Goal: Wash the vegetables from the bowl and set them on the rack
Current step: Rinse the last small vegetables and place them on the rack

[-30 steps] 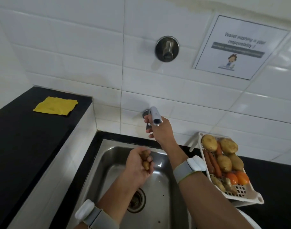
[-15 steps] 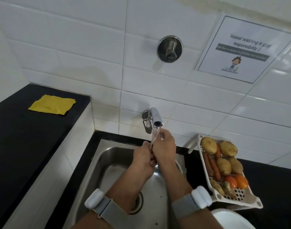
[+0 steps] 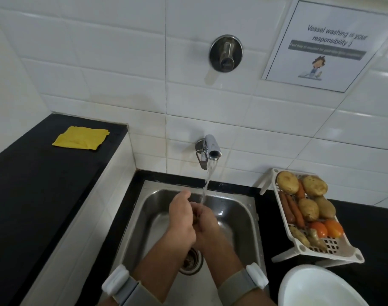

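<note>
Over the steel sink (image 3: 243, 217), my left hand (image 3: 180, 219) and my right hand (image 3: 207, 226) are pressed together round a small brown vegetable (image 3: 195, 217), which looks like a piece of ginger and is mostly hidden between them. Water runs from the tap (image 3: 211, 149) onto my hands. To the right, the white rack (image 3: 340, 248) holds potatoes (image 3: 287, 182), carrots (image 3: 293, 208), two tomatoes (image 3: 325, 228) and ginger pieces (image 3: 307, 237). The white bowl (image 3: 316, 288) sits at the bottom right; what I see of its inside is empty.
A yellow cloth (image 3: 81, 140) lies on the raised black counter (image 3: 34, 184) to the left. A round metal fitting (image 3: 226, 53) and a paper notice (image 3: 329, 43) are on the tiled wall. The drain (image 3: 192, 259) shows between my forearms.
My right hand left the tap and came down to join my left hand round the vegetable. Water now flows from the tap, and both hands have sunk lower into the sink.
</note>
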`<state>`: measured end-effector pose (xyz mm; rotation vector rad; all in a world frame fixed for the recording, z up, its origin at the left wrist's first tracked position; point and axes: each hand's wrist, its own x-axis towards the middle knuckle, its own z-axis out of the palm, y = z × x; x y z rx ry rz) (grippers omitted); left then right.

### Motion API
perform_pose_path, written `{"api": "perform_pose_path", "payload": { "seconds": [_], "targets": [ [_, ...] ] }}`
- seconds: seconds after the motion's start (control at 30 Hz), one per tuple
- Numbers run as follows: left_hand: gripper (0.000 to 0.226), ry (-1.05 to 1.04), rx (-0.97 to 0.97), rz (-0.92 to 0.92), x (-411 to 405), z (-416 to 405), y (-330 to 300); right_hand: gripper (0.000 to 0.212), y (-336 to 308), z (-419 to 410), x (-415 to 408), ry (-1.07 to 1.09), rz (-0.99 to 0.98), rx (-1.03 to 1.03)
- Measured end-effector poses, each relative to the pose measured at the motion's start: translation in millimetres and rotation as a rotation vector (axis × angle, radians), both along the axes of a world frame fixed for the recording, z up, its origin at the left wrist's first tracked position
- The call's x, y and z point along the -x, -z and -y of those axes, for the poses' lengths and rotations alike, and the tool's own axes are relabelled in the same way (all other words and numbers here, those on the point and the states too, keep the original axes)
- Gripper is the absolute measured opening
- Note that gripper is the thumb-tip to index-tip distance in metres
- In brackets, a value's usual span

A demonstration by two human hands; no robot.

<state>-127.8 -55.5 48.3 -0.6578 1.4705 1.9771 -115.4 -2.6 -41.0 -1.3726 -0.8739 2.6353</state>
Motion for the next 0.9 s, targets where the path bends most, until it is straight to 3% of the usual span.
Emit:
{"api": "perform_pose_path", "payload": {
  "seconds": [0.13, 0.27, 0.43, 0.53, 0.73, 0.9],
  "targets": [
    [0.019, -0.114, 0.028, -0.083, 8.0, 19.1, 10.1, 0.026, -5.5, 9.2, 6.6, 0.045, 0.083, -0.033],
    [0.013, -0.064, 0.03, -0.063, 9.0, 25.4, 20.1, 0.047, -20.5, 5.9, 2.3, 0.002, 0.139, -0.153],
    [0.029, 0.026, -0.032, 0.056, 2.6, 14.5, 29.3, 0.032, -24.5, 6.7, 5.2, 0.004, 0.104, -0.18],
    [0.034, 0.039, -0.101, 0.094, 0.7, 3.0, 36.8, 0.018, -16.5, 11.7, 3.7, -0.173, 0.078, -0.417],
    [0.04, 0.036, -0.182, 0.218, 1.5, -13.4, 49.7, 0.02, -49.8, -4.1, -11.0, -0.284, 0.189, -0.745],
    [0.016, 0.014, -0.198, 0.221, 8.6, -23.9, 51.1, 0.031, -84.2, -38.8, -20.3, -0.436, 0.188, -1.075]
  ]
}}
